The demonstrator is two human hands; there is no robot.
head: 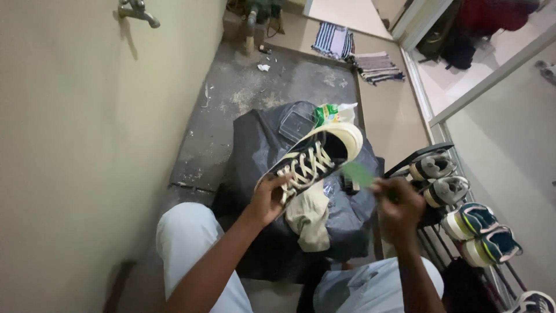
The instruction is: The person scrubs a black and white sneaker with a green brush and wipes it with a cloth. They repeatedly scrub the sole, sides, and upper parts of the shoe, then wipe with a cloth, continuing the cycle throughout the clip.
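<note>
A person sits low on the floor, seen from their own head looking down past both knees. The left hand [267, 200] grips a black lace-up sneaker [313, 159] by its toe end, fingers closed around the sole edge, holding it raised and tilted so its cream laces and open mouth face upward. It looks held this way to keep the upper exposed to the other hand. The right hand [397, 203] is closed around a small green thing [357, 173], blurred with motion, just beside the shoe's side; what it is cannot be told for certain, perhaps a brush or cloth.

Below the shoe, a beige cloth [308, 217] lies crumpled on a black plastic sheet [260, 139] spread over the floor, seemingly to keep the concrete floor [243, 87] clean. One green and white packet [331, 113] rests at the sheet's far edge, beside a clear plastic lid or box [296, 123].

To the right, a metal shoe rack [425, 152] stands against the wall, carrying four shoes in plain view: two grey-and-white shoes [440, 178] higher up, two teal-and-white shoes [483, 232] lower. One more shoe shows partly at the bottom corner. Two striped rugs [353, 52] lie at the far end. One tap [138, 10] juts from the left wall.
</note>
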